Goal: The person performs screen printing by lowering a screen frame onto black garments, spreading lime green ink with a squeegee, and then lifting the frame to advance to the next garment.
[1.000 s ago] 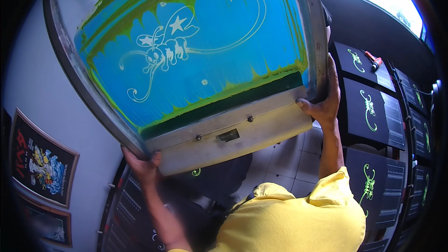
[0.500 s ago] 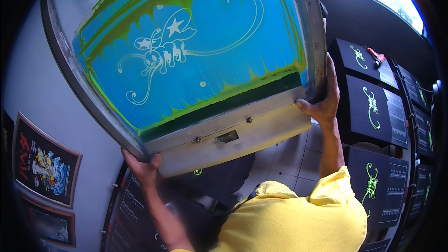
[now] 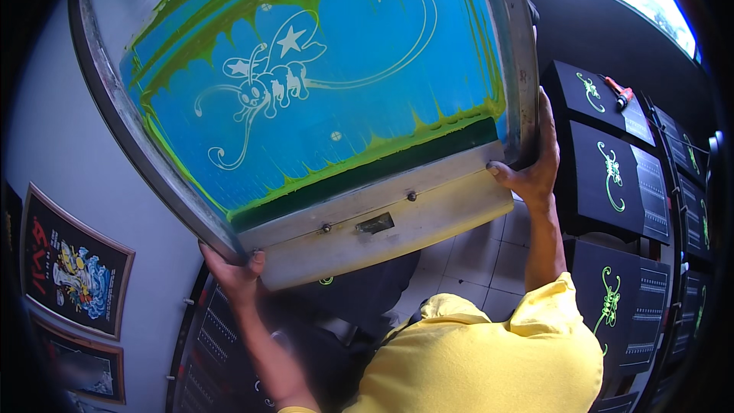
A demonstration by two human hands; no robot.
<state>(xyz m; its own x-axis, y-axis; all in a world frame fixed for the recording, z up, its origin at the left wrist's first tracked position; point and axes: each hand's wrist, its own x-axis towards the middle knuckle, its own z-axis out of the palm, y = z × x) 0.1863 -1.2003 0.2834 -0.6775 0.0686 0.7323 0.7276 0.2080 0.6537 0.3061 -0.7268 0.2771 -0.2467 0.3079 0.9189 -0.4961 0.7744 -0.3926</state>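
I hold up a screen-printing frame (image 3: 527, 53) with blue mesh and a pale cartoon insect design. Green ink streaks its edges. Across the near end of the mesh lies a wide metal squeegee (image 3: 451, 210) with a dark green blade. My left hand (image 3: 241, 275) grips the frame's near left corner, its thumb against the squeegee's left end. At the near right corner, my right hand (image 3: 537, 172) holds the frame's side, thumb pressed on the squeegee's right end. The undersides of the frame and the fingertips beneath it are hidden.
Along the right, black fabric pieces (image 3: 604, 176) printed with green insect designs lie on racked boards. A red-handled tool (image 3: 619, 93) rests on the farthest one. Dark boards (image 3: 206, 352) stand at lower left. Framed pictures (image 3: 76, 268) hang on the left wall.
The frame and squeegee have shifted very slightly to the right. Both hands keep the same hold.
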